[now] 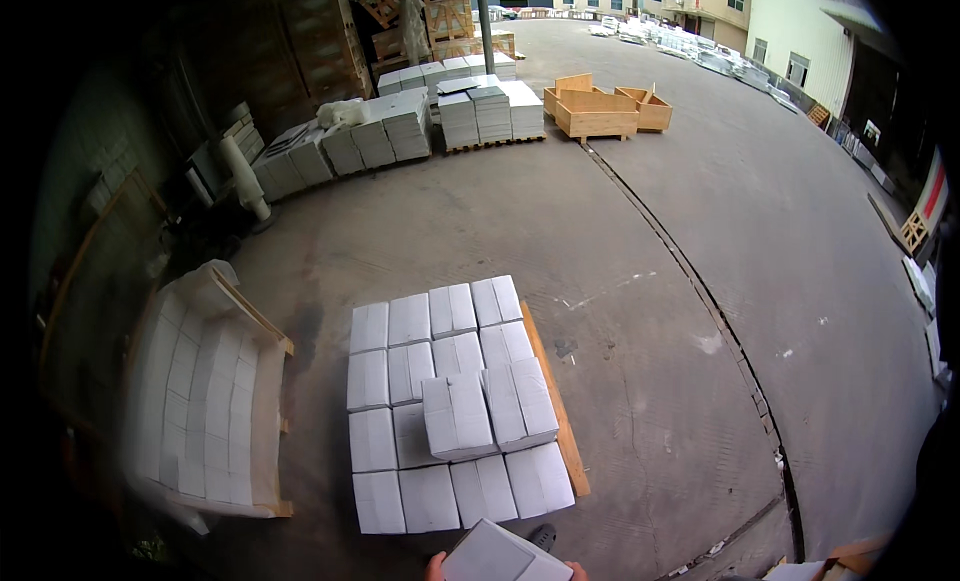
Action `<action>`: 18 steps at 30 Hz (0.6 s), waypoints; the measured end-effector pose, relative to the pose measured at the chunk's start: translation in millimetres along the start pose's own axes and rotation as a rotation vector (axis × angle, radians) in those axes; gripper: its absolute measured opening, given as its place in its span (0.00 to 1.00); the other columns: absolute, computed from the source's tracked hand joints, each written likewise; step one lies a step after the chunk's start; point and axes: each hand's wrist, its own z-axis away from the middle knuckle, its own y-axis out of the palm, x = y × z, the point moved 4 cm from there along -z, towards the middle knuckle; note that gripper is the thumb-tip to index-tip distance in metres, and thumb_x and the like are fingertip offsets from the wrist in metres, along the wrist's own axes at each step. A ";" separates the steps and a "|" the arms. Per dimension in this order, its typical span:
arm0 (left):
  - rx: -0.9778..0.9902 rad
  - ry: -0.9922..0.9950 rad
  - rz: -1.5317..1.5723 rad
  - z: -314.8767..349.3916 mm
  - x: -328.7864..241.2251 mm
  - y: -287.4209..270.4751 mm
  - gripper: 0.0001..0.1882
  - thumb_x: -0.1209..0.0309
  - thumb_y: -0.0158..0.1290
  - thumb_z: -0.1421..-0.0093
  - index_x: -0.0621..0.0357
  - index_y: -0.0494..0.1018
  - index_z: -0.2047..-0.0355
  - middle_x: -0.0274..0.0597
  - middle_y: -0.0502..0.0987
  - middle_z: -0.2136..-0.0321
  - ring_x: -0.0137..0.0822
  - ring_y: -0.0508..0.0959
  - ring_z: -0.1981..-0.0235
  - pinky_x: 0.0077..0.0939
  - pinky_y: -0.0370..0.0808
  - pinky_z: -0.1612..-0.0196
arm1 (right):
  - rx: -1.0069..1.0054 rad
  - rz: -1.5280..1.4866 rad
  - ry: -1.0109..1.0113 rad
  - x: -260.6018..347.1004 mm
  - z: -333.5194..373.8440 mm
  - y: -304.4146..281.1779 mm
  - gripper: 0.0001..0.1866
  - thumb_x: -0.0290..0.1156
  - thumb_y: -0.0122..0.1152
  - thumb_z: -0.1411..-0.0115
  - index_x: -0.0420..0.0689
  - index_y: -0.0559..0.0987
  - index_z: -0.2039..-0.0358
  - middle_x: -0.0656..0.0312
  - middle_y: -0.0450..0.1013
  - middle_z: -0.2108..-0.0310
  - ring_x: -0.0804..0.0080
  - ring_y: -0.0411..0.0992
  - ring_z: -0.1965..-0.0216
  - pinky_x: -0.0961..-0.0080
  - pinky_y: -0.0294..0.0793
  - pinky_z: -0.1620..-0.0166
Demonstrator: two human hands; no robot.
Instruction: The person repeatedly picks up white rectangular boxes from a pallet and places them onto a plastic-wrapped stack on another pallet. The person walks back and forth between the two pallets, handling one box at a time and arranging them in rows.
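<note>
1. I have both bare hands on a pale grey-white rectangular box [488,555]: the left hand [436,567] at its left side, the right hand [577,571] at its right, one hand spread from the other by the box's width.
2. The lower edge of my view cuts off most of both hands, so I cannot tell how the fingers wrap underneath.
3. The box sits at bottom centre, tilted, near the front row of the stack; a dark shoe [542,537] shows just beyond its right edge.
4. Ahead of me, white cardboard boxes [430,501] stand in close rows on a flat wooden pallet [556,401], whose plank edge sticks out along the right.
5. Two white boxes, one [458,415] beside another [520,403], stand higher than the rest at right of centre.
6. On my left, a wooden-framed load [284,431] holds more white boxes.
7. Farther off, open plywood crates [595,121] rest on the grey concrete floor [640,281].
</note>
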 end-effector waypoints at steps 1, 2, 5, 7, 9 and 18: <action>-0.004 0.006 0.034 4.0 -5.2 -15.5 0.17 0.58 0.48 0.43 0.61 0.72 0.66 0.41 0.75 0.70 0.37 0.75 0.67 0.30 0.73 0.62 | 0.039 0.052 0.003 -7.1 5.4 15.8 0.19 0.41 0.42 0.42 0.41 0.75 0.62 0.55 0.75 0.62 0.62 0.73 0.59 0.62 0.74 0.54; -0.003 0.018 0.067 7.3 -9.4 -31.7 0.17 0.57 0.49 0.44 0.61 0.72 0.66 0.41 0.75 0.70 0.37 0.75 0.67 0.30 0.72 0.62 | 0.078 0.104 0.008 -14.9 10.1 33.9 0.19 0.41 0.41 0.42 0.41 0.75 0.62 0.56 0.75 0.62 0.62 0.73 0.59 0.63 0.74 0.53; 0.014 0.038 0.146 2.0 -16.7 -74.6 0.17 0.57 0.49 0.44 0.60 0.72 0.67 0.40 0.75 0.70 0.36 0.75 0.68 0.29 0.72 0.63 | -0.028 0.228 0.000 -36.7 27.1 73.8 0.22 0.44 0.41 0.41 0.40 0.75 0.61 0.57 0.75 0.62 0.62 0.74 0.61 0.64 0.74 0.54; -0.009 0.099 0.232 13.1 -30.2 -134.5 0.18 0.56 0.49 0.44 0.60 0.72 0.67 0.40 0.75 0.71 0.36 0.74 0.68 0.29 0.72 0.64 | -0.020 0.724 -0.282 -65.9 24.4 92.7 0.21 0.46 0.43 0.43 0.42 0.75 0.62 0.57 0.75 0.64 0.62 0.74 0.61 0.64 0.73 0.55; -0.037 0.148 0.298 15.8 -30.1 -193.9 0.18 0.56 0.49 0.44 0.60 0.72 0.68 0.40 0.75 0.71 0.36 0.74 0.69 0.28 0.72 0.64 | 0.007 1.242 -0.543 -93.2 20.7 92.6 0.20 0.47 0.46 0.45 0.43 0.75 0.64 0.58 0.74 0.66 0.61 0.73 0.61 0.64 0.73 0.55; -0.236 0.168 0.386 59.0 -93.3 -334.7 0.20 0.52 0.49 0.45 0.58 0.72 0.68 0.38 0.74 0.71 0.35 0.73 0.68 0.27 0.70 0.63 | -0.152 0.607 0.047 -259.5 -26.2 121.5 0.23 0.49 0.38 0.41 0.47 0.75 0.62 0.59 0.74 0.60 0.59 0.71 0.57 0.57 0.68 0.50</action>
